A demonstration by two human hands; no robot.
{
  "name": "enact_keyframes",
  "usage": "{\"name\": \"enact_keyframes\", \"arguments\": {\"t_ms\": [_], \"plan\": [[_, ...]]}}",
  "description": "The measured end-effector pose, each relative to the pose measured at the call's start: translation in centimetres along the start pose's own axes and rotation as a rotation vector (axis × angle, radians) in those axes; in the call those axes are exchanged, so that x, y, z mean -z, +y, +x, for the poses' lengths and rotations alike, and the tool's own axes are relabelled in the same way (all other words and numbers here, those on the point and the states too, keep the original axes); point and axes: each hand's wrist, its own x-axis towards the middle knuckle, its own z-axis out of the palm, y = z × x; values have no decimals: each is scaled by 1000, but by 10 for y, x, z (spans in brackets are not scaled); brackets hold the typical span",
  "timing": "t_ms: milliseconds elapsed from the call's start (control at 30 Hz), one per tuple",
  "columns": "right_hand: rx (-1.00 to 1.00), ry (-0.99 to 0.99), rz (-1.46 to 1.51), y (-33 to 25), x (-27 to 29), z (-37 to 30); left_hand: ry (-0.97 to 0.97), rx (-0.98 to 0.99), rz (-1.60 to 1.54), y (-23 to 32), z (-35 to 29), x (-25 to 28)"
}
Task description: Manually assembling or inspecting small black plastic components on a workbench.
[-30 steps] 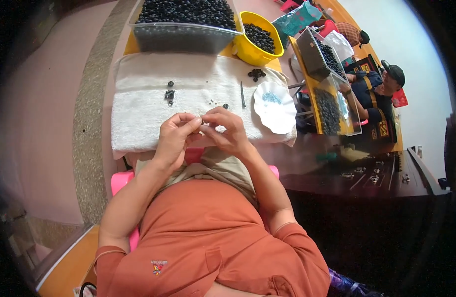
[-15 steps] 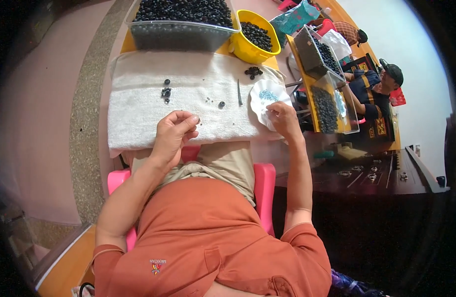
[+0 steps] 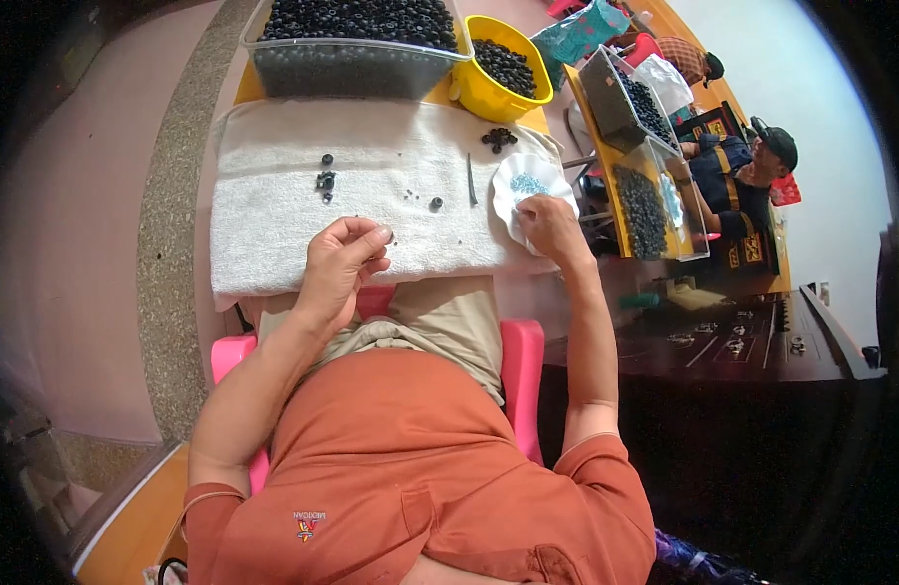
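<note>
Above the near part of a white towel [image 3: 274,239], my left hand [image 3: 344,261] is closed, thumb pressed to forefinger; whatever it pinches is too small to make out. My right hand [image 3: 555,232] reaches into a white wavy-rimmed dish [image 3: 508,220] holding small light-blue pieces [image 3: 527,184]. Its fingers are bent together and their tips are partly hidden. Between the hands lie one small black ring-shaped part [image 3: 436,204] and a slim dark pointed tool [image 3: 472,181]. More black parts [image 3: 326,181] sit in a short row at the towel's left.
A clear bin of black parts [image 3: 352,73] and a yellow basin [image 3: 513,101] stand along the far edge. A small pile of black pieces [image 3: 499,140] lies near the dish. At right, a person [image 3: 737,180] in a dark cap sits by another table with grey bins [image 3: 613,102].
My right hand has shifted slightly left and up within the dish, its fingers drawn closer together. My left hand keeps its pinch in place.
</note>
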Motion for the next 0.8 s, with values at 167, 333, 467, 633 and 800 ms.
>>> {"name": "enact_keyframes", "arguments": {"t_ms": [167,333,467,633,800], "plan": [[-72,-31,6,2,4,-1,1,7,-2,-1,1,0],[-150,-124,10,2,9,3,25,1,-28,0,0,-1],[-178,-146,-4,-5,12,1,-1,8,6,-1,2,1],[-68,48,105,1,11,-10,5,17,9,1,0,-1],[-124,133,513,-13,6,-20,-11,31,33,1,0,-1]]}}
